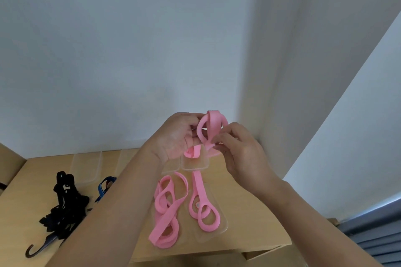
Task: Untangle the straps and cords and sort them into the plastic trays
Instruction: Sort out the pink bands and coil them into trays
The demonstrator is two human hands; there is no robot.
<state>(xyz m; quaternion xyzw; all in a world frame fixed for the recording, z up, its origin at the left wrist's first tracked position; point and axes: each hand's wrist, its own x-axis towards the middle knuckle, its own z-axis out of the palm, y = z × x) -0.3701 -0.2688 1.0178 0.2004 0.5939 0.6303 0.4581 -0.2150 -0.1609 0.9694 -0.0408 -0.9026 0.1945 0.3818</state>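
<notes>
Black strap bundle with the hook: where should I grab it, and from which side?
Probably by the shank behind the hook, from the near left: it juts clear of the black strap bundle, whose loops lie tangled.

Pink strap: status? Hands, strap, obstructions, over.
Left hand, right hand pinch looped pink strap, raised. Sorted straps on trays below. Black cords, blue strap unsorted; nothing blocking.

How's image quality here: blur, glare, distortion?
Head view: soft even light, no glare; wide-angle skews the wall corner; left hand, right hand and the pink strap they pinch look slightly soft; clear tray barely shows against the table; black cords lose detail.
</notes>
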